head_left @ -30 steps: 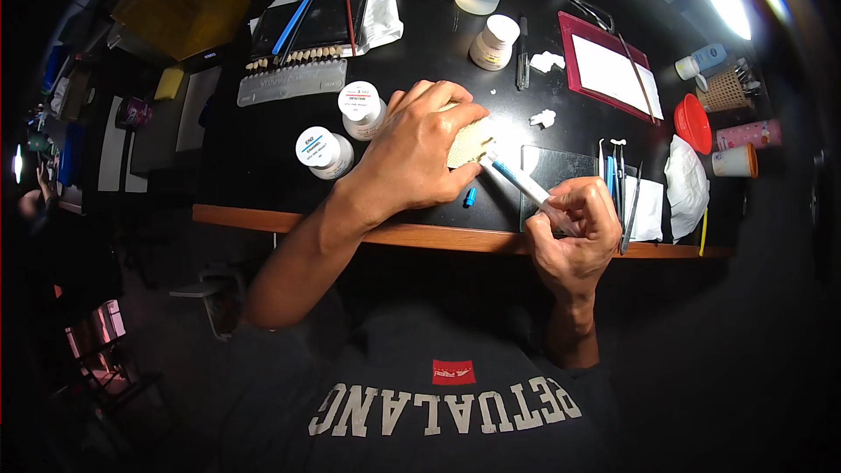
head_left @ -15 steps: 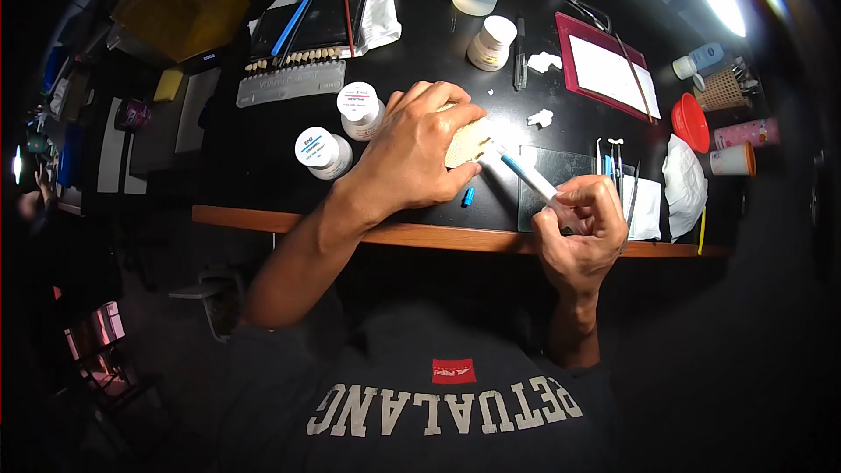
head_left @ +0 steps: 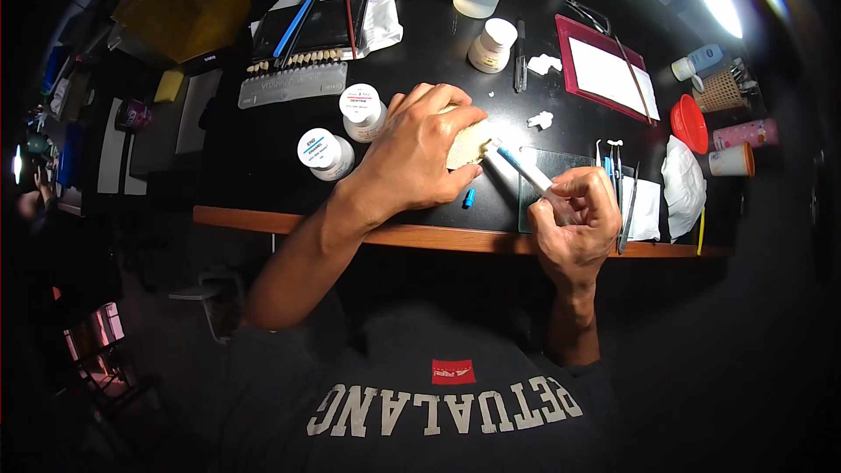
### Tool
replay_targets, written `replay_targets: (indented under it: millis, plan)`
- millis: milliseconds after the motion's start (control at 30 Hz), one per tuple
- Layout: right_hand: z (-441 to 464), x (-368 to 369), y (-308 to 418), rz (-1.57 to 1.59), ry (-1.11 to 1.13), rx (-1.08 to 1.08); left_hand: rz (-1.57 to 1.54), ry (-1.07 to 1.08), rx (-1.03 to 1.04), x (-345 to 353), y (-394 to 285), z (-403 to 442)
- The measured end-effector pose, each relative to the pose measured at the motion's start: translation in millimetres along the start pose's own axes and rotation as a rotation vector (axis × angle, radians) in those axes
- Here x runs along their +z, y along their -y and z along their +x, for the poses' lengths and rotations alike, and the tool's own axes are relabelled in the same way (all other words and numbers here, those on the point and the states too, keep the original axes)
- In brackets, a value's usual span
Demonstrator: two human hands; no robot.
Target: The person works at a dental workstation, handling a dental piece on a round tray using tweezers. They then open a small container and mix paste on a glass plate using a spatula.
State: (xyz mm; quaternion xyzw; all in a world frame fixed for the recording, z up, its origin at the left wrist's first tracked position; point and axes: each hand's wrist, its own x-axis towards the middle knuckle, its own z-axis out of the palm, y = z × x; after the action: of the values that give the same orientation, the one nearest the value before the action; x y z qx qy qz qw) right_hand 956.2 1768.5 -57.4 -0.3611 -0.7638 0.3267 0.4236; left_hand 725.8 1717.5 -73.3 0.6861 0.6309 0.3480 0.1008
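left hand (head_left: 412,147): fingers curled round cream, textured block (head_left: 468,145) over black bench (head_left: 420,44). right hand (head_left: 578,223): fingers pinched on white, blue-marked plastic tube (head_left: 524,166), long axis slanting far-left toward block; tip at block's right edge, contact unclear.

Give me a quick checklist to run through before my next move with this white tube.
1. Left hand on the cream block: ok.
2. Right hand gripping the white tube: ok.
3. Tube tip actually touching the block: cannot tell, too small.
4. Enamel jar lidded: ok.
5. Tabletop free of scraps: not ok, a crumpled white scrap lies there.
6. Small blue piece put away: not ok, lying near the block.
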Motion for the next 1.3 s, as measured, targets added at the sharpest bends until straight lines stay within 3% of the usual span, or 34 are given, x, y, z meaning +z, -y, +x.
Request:
replay_targets:
  millis: [733, 933, 1100, 1300]
  plan:
    - [-3.6, -3.7, 4.6, -0.059, -0.040, 0.005, -0.013, 0.010, -0.008, -1.8, -0.6, -0.2]
    - [-14.2, -8.0, 14.0, -0.170, 0.010, -0.038, 0.007, 0.007, 0.005, -2.6, -2.6, 0.8]
    - [-30.1, -1.3, 18.4, -0.468, 0.040, -0.187, 0.021, 0.014, -0.002, -4.0, -6.3, 1.2]
    - [-27.8, -11.8, 17.2, -0.353, 0.101, -0.137, 0.037, 0.024, -0.018, -3.3, -6.3, 1.0]
